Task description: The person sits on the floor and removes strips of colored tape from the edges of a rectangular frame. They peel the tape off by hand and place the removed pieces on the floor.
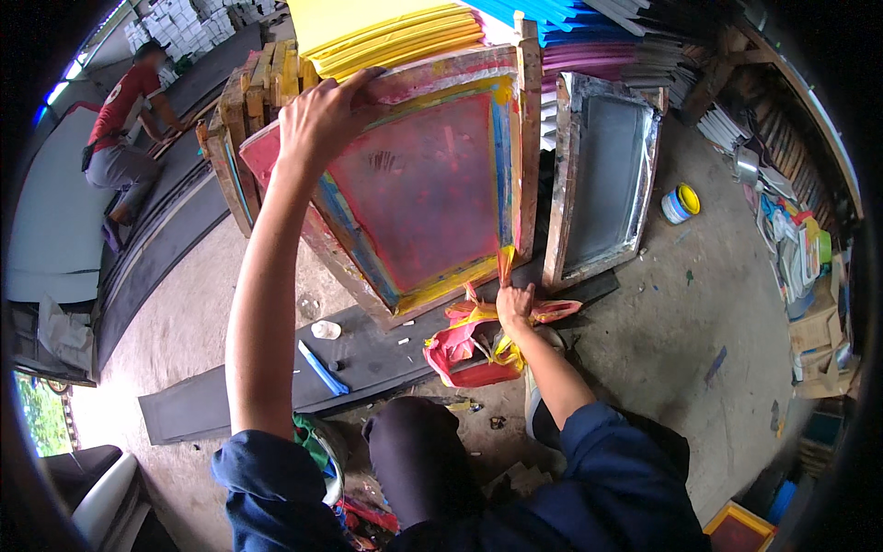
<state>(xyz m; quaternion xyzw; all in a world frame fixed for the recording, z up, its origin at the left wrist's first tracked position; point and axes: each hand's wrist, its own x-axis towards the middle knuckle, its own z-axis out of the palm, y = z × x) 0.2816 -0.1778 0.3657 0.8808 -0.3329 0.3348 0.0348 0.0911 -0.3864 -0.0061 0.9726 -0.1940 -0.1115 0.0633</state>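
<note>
A wooden-framed printing screen point(414, 189) stands tilted in front of me, its mesh stained red and its edges smeared yellow and blue. My left hand point(322, 120) grips its upper left part, fingers over the top edge. Low on the screen, near its bottom right corner, my right hand point(517, 304) is closed on a thin orange-yellow strip point(506, 264); its exact kind is unclear. The strip's tip reaches the yellow lower edge of the frame. Just below this hand lies a crumpled red plastic bag point(451, 354) smeared with yellow.
A second, grey-meshed screen point(607, 175) leans to the right, with a yellow-rimmed paint can point(681, 203) beyond it. Yellow sheets point(395, 37) are stacked behind. A blue tool point(322, 368) lies on a dark board point(212, 405). Another person point(129, 129) bends at far left.
</note>
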